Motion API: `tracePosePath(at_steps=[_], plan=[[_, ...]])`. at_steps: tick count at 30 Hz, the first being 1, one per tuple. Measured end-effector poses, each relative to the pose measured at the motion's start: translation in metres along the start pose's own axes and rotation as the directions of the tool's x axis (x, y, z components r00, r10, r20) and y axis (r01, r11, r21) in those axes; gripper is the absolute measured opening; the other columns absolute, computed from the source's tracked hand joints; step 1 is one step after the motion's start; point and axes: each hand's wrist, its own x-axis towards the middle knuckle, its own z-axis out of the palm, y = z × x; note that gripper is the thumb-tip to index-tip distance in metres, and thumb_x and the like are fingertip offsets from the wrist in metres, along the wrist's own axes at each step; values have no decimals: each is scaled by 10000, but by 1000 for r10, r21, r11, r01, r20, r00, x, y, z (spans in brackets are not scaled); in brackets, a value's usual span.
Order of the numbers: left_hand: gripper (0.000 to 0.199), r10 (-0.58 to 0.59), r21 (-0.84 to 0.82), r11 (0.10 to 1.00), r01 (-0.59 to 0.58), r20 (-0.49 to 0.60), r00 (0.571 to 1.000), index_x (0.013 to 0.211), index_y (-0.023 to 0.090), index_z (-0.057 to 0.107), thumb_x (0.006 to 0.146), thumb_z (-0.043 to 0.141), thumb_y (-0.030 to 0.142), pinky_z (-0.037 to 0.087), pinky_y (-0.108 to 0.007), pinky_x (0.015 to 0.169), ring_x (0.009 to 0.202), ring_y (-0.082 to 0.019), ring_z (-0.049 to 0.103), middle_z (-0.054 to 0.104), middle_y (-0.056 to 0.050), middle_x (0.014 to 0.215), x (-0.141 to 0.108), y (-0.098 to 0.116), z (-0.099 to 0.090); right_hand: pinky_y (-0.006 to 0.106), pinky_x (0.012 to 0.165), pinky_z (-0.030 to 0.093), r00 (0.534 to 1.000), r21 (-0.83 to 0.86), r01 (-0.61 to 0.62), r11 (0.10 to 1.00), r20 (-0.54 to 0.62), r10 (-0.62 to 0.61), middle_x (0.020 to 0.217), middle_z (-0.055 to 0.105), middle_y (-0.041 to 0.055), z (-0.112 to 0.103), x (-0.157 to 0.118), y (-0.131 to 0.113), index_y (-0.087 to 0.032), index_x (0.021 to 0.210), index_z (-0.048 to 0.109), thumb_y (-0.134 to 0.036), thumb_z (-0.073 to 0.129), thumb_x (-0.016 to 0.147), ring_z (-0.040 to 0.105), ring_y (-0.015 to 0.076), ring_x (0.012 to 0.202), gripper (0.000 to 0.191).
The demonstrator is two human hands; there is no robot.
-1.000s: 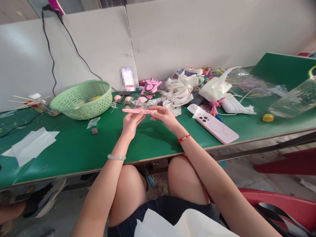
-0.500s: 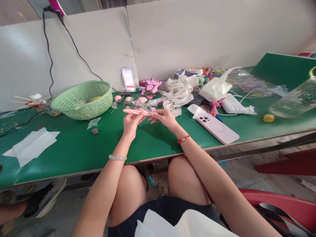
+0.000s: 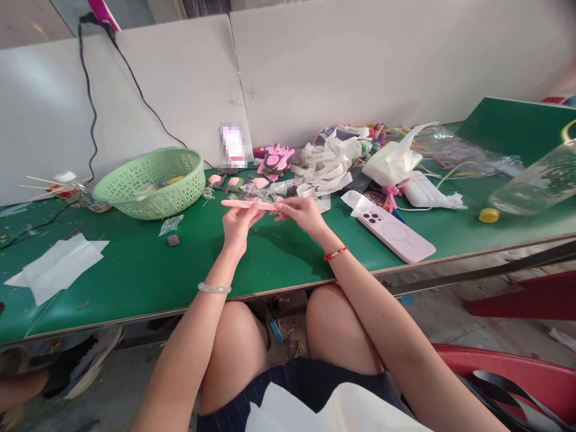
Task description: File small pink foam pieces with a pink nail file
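Note:
Between my two hands is a thin, flat pink piece, seen nearly edge-on above the table; its exact kind does not show. My left hand pinches it from below near its middle, with the piece's left end sticking out past the fingers. At the right end my right hand closes thumb and fingertips on it. Just behind the hands lie small pink-and-grey pieces and clear plastic wrapping. Beyond them sits a pink-and-black cut-out figure.
A green basket and white sheets are at left on the green table. To the right are white ribbons, a tissue pack, a pink phone, a yellow cap and a clear bottle. A phone screen leans on the wall.
The pink piece has shifted very slightly left with my left hand. Both hands keep their hold, and everything else stays in place.

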Motion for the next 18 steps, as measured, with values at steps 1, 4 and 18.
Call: tracePosePath(at_steps=[1, 4, 18], plan=[[388, 0, -2, 1000, 0, -1, 1000, 863, 123, 751, 581, 899, 346, 576, -431, 944, 885, -227, 739, 767, -96, 944, 0, 0, 0, 303, 707, 609, 1000, -13, 6, 1000, 4, -6, 792, 775, 67, 0, 0, 0, -164, 835, 776, -645, 788, 628, 720, 184, 673, 524], [393, -3, -7, 1000, 3, -8, 1000, 861, 121, 748, 579, 901, 347, 569, -438, 957, 897, -233, 739, 766, -97, 944, 0, 0, 0, 295, 692, 606, 1000, -44, -9, 999, -15, 8, 821, 775, 79, 1, -1, -2, -159, 855, 770, -693, 723, 678, 720, 179, 659, 565], [378, -14, 13, 1000, 14, -2, 1000, 862, 121, 738, 598, 893, 343, 547, -462, 992, 1006, -271, 719, 761, -110, 978, 0, -1, 0, 298, 631, 587, 999, -98, 34, 995, -27, -37, 674, 738, 82, 5, 0, 1, -158, 721, 705, -736, 712, 648, 692, 183, 601, 583]])
